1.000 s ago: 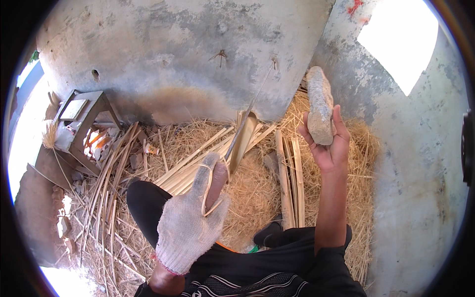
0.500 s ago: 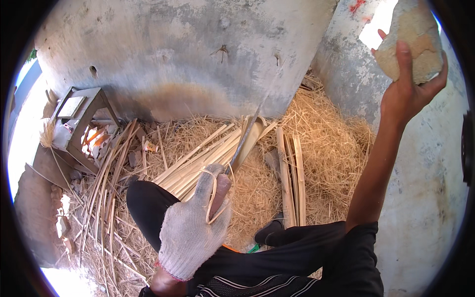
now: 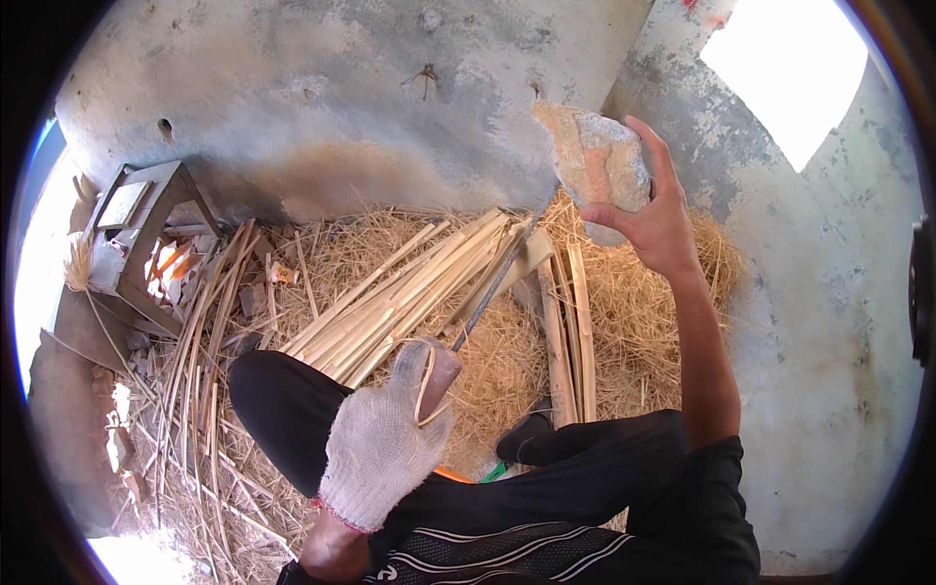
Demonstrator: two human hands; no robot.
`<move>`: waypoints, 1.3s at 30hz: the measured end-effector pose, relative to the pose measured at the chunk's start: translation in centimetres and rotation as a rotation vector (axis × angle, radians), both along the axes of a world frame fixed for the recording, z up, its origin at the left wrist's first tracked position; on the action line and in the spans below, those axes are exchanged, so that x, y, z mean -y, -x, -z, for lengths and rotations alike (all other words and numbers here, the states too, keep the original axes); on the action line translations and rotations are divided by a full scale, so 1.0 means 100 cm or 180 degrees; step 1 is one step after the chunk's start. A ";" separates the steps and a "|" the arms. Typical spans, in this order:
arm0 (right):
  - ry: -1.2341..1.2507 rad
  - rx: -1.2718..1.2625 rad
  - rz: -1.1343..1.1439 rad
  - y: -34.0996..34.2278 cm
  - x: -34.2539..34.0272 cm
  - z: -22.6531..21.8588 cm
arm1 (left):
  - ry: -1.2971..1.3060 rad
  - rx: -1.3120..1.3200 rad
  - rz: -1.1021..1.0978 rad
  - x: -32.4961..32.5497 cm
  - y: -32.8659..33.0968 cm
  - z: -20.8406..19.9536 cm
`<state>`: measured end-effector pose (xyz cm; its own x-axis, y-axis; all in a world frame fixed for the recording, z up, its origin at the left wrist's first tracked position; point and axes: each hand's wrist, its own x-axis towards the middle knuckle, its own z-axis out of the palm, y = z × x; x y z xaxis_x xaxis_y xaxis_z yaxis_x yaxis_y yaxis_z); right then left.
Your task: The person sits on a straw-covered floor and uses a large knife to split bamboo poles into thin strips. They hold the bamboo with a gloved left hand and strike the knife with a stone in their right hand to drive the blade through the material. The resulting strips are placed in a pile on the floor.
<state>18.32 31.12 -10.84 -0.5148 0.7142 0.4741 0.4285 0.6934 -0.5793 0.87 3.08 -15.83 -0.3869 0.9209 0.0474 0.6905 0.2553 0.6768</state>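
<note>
My left hand (image 3: 385,448), in a pale knitted glove, is closed around the brown handle of a long-bladed knife (image 3: 507,258). A loop of tan strip lies over the thumb beside the handle. The narrow dark blade slants up and to the right. My bare right hand (image 3: 663,229) grips a rough tan-and-grey stone (image 3: 600,161), thumb below and fingers along its right side. The stone is by the far end of the blade; whether they touch is hard to tell. Beyond the knife lies a bundle of pale split strips (image 3: 400,292).
Straw and shavings (image 3: 643,341) cover the ground around my crossed legs. Thicker split pieces (image 3: 565,341) lie ahead of my shoe. A small dark stool (image 3: 146,224) stands at left, near long thin strips (image 3: 200,380). A stained wall (image 3: 341,107) rises in front.
My right hand has brought the stone down and left, from the upper right to the blade's far end. My left hand keeps its hold on the knife. The view has shifted slightly.
</note>
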 end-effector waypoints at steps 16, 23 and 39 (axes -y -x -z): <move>0.0352 0.1442 -0.0151 -0.008 -0.009 0.015 | 0.0493 -0.0093 0.0019 -0.011 0.011 0.024; -0.0193 -0.0808 -0.0148 -0.030 -0.009 0.004 | 0.0442 0.0205 -0.0152 -0.021 -0.001 0.059; 0.1253 0.0433 0.0118 -0.026 -0.009 0.108 | 0.1314 0.0365 -0.0051 -0.022 -0.013 0.119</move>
<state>20.90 31.98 -21.61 -0.5245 0.8466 0.0906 0.5399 0.4130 -0.7335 2.21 5.25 -27.69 -0.3827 0.8474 -0.3680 0.6104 0.5310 0.5878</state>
